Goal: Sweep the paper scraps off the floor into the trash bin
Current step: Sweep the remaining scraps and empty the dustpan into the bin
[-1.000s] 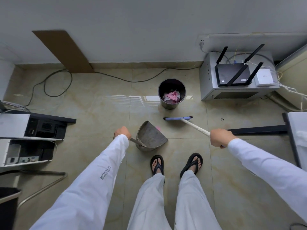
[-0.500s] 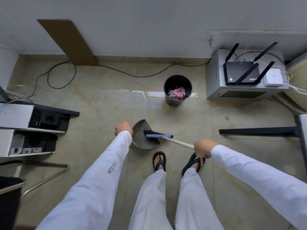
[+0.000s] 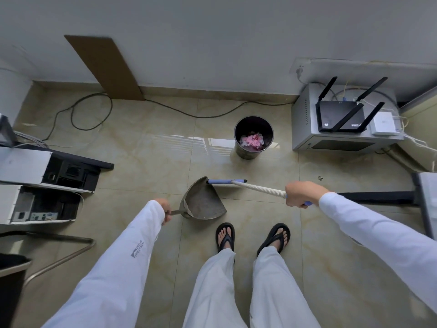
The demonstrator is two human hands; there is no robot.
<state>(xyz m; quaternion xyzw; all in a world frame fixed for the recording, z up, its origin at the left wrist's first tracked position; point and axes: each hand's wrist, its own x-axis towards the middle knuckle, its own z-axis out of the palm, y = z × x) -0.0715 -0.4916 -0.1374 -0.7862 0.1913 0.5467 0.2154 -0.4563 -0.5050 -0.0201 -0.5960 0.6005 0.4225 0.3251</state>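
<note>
The broom (image 3: pixel 257 187) has swung out to the dustpan (image 3: pixel 203 204) rim.

Beige, grey and white, with pink.
The floor (image 3: pixel 146 162) is beige with marbled veins; the black trash bin (image 3: pixel 246 154) holds pink paper scraps (image 3: pixel 252 140); the dustpan (image 3: pixel 203 202) is grey, the broom (image 3: pixel 257 187) lavender with a white handle; the sandals (image 3: pixel 225 236) are black.

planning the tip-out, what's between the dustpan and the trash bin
In the head view, only the purple broom head lies between the dustpan and the trash bin, at the pan's far edge; the rest is bare tile floor.
</note>
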